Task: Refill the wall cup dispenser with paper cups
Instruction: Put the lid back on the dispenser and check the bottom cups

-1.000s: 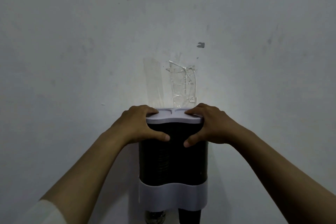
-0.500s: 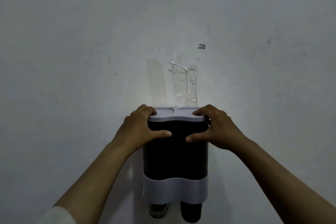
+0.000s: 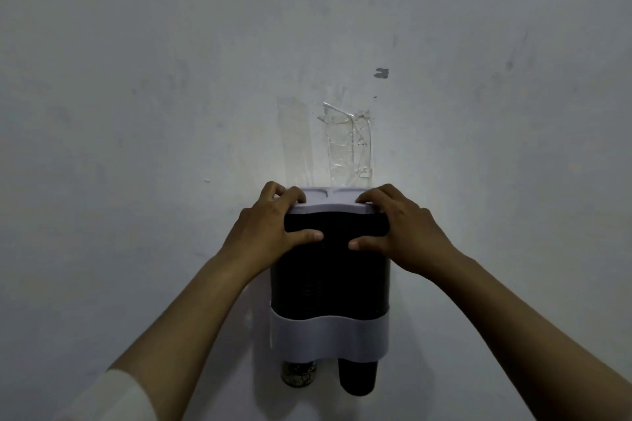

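Grey painted wall point(image 3: 136, 113) is filling the whole view, dim and a little stained. Nearest to the camera, at 7 o'clock, a pale sleeve point(image 3: 113, 396) is showing on the left forearm, and both bare arms are reaching forward to the middle. Below the centre, the wall cup dispenser point(image 3: 330, 287) is hanging as a dark double tube with a pale band across its lower part. At 6 o'clock two cup bottoms are sticking out under this band: a patterned cup point(image 3: 298, 373) on the left and a dark cup point(image 3: 357, 379) on the right. The left hand point(image 3: 266, 232) is grasping the left top corner, its fingers lying over the pale lid point(image 3: 330, 203) and its thumb pressing on the dark front. The right hand point(image 3: 400, 232) is gripping the right top corner in the same way. Farther up, at 12 o'clock, strips of clear tape point(image 3: 345, 143) are peeling from the wall, and a small dark mark point(image 3: 381, 73) is sitting above them.

I judge the lid is being pressed closed. Uneven pressing could leave it tilted, and pushing too hard could pull the dispenser from the wall, since the mounting is possibly weak.
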